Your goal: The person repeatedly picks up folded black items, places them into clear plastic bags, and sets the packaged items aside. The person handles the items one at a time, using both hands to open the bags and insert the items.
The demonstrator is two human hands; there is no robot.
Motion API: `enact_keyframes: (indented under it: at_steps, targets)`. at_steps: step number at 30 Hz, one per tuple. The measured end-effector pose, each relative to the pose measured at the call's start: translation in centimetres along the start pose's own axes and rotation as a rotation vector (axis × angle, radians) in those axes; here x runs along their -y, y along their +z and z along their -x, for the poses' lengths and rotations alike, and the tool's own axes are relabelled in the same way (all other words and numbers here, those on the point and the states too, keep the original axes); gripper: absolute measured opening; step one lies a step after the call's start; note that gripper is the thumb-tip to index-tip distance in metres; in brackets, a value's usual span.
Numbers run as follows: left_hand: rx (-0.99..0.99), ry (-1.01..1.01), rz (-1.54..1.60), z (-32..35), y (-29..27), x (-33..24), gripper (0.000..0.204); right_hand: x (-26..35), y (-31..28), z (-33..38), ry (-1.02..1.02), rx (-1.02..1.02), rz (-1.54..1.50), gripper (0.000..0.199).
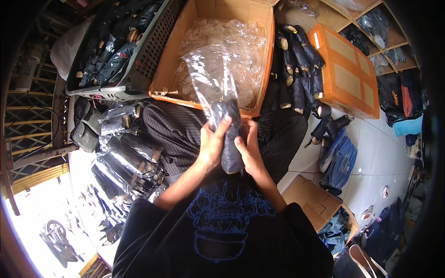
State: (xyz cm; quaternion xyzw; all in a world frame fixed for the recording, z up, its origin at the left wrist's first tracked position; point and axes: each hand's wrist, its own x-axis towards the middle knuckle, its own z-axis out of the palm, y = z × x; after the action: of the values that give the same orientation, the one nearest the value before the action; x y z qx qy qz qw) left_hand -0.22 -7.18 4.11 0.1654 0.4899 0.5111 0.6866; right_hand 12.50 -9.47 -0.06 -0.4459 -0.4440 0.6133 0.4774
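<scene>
In front of my body I hold a dark folded umbrella [230, 155], its long axis pointing away from me. A clear plastic sleeve [208, 74] covers its far end and stands out loosely beyond it, over the open carton. My left hand [214, 142] is closed on the umbrella's left side, thumb on top. From the right, my right hand [250, 148] grips it too, thumb along its near half and fingers partly hidden behind it. The near end of the umbrella is outside the sleeve.
An open carton [162, 76] full of clear plastic sleeves stands ahead. Left of it is a dark crate [139, 76] of folded umbrellas. Wrapped umbrellas [121, 155] lie at my left, unwrapped ones [296, 60] at right beside an orange taped box [345, 72]. Another carton [313, 201] sits right.
</scene>
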Motion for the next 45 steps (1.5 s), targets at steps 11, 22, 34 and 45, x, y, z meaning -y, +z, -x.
enact_keyframes:
  at_steps: [11, 22, 34, 45]
  targets:
    - [0.005, 0.058, -0.209, 1.3, -0.4, -0.4, 0.049, 2.9, 0.5, -0.6, 0.063, 0.127, -0.088, 0.077]
    - [0.056, 0.105, 0.133, -1.5, -2.4, -5.9, 0.040, 3.6, 2.0, -1.1, 0.064, 0.451, -0.251, 0.115]
    - [0.058, 0.142, 0.170, 1.7, -2.2, -2.2, 0.032, 1.1, 2.1, -0.9, -0.371, 0.028, 0.440, 0.049]
    - [-0.126, 0.162, -0.112, 3.7, -6.5, -4.1, 0.043, 1.2, 5.5, -1.1, -0.426, 0.132, 0.669, 0.041]
